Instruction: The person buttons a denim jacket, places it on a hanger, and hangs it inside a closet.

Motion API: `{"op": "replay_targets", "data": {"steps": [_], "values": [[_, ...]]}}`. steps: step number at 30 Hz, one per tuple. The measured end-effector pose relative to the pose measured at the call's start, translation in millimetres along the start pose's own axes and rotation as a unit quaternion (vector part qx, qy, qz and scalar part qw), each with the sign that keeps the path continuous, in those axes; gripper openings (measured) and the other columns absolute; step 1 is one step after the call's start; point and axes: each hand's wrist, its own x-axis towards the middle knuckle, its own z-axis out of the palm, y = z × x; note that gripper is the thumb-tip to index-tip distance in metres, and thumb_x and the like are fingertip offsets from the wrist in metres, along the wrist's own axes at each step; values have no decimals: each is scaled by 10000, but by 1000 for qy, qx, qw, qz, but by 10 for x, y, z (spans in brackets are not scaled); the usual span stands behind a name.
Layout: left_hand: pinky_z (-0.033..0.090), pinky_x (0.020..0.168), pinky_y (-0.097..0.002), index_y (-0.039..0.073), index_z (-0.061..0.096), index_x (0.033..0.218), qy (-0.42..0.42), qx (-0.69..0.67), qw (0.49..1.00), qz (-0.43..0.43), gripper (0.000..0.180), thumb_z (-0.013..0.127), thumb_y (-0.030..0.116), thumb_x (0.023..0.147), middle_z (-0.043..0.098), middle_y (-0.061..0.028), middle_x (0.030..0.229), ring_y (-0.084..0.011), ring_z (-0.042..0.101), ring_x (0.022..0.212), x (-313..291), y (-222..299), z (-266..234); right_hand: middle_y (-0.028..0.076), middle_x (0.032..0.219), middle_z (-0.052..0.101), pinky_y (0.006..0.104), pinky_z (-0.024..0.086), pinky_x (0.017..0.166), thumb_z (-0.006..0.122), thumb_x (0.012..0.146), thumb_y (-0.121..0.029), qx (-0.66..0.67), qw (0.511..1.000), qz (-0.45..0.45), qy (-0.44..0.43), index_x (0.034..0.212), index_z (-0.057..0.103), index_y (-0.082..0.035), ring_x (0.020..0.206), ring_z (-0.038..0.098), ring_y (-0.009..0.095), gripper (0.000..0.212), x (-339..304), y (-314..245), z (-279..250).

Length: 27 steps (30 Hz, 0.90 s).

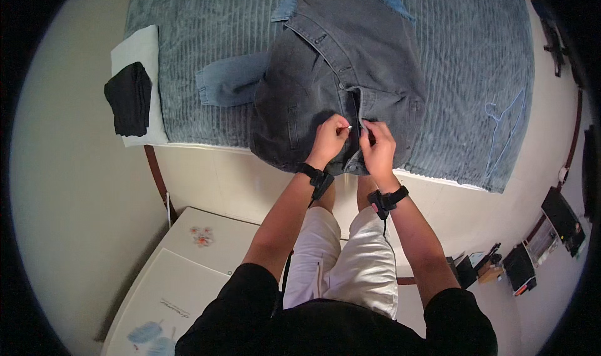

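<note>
A dark grey denim jacket (391, 62) with faded blue denim sleeves lies spread out, front up, its hem hanging at the near edge of the blanket. Buttons run down its front; the lower front gapes apart between my hands. My left hand (330, 142) pinches the left front edge, with a small shiny button at its fingertips. Closed on the opposite edge, beside the gap, is my right hand (379, 148). A blue sleeve (231, 81) sticks out to the left. Black straps with small devices circle both my wrists.
Under the jacket is a ribbed grey-blue blanket (466, 62) on a bed. A white pillow (139, 46) and folded black cloth (128, 99) lie at left, a blue wire hanger (498, 127) at right. A white cabinet (238, 231) stands lower left; dark objects line the right wall.
</note>
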Motion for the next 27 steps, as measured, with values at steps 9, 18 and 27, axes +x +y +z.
{"op": "replay_targets", "data": {"steps": [9,18,27], "values": [[523,738,-262,-18,614,1006,-33,-180,983,-25,115,618,-42,893,673,-34,903,-113,635,819,42,-163,-19,202,1012,648,431,524,812,642,817,7,-81,989,-76,-96,1040,680,27,912,642,404,227,145,-10,131],[559,735,-251,-4,628,1021,-24,-334,930,-151,109,599,81,958,658,-38,894,-110,639,814,-93,149,-145,179,1043,635,425,525,821,655,818,8,-37,986,-88,-139,1052,680,11,939,634,392,236,86,-96,-10],[561,737,-253,8,655,1041,-54,-248,957,-142,218,618,215,984,640,-22,913,-89,626,837,-70,177,-116,120,1020,667,421,533,769,661,801,30,-73,976,-197,-63,936,657,-6,896,653,347,140,-4,-119,56]]}}
